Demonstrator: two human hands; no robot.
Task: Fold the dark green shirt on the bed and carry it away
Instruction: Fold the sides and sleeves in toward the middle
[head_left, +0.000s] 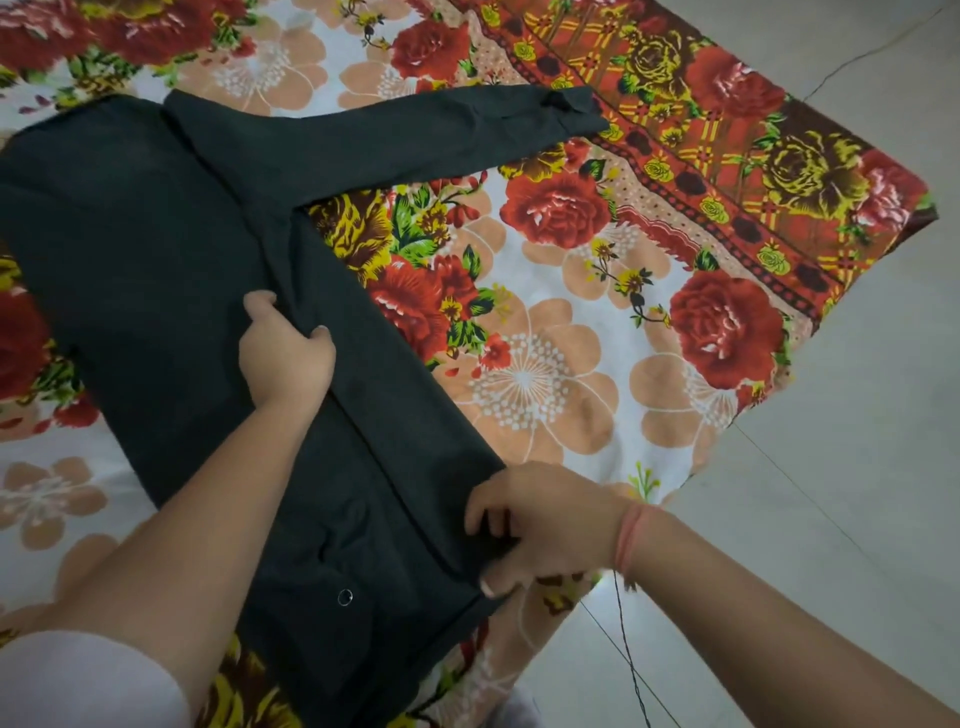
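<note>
The dark green shirt (156, 249) lies spread flat on the flowered bedsheet (545, 322). One long sleeve (395, 140) stretches out toward the upper right. My left hand (285, 353) grips a fold of the shirt's right side near its middle. My right hand (545, 525) pinches the same side edge lower down, near the hem, with fingers and thumb curled round the cloth. A small metal ring (345, 596) shows on the fabric near the bottom. The shirt's left part runs out of view.
The bed's corner (924, 208) and right edge drop to a pale tiled floor (857, 467). A thin dark thread (631, 660) hangs below my right wrist, which wears a red string band (631, 540).
</note>
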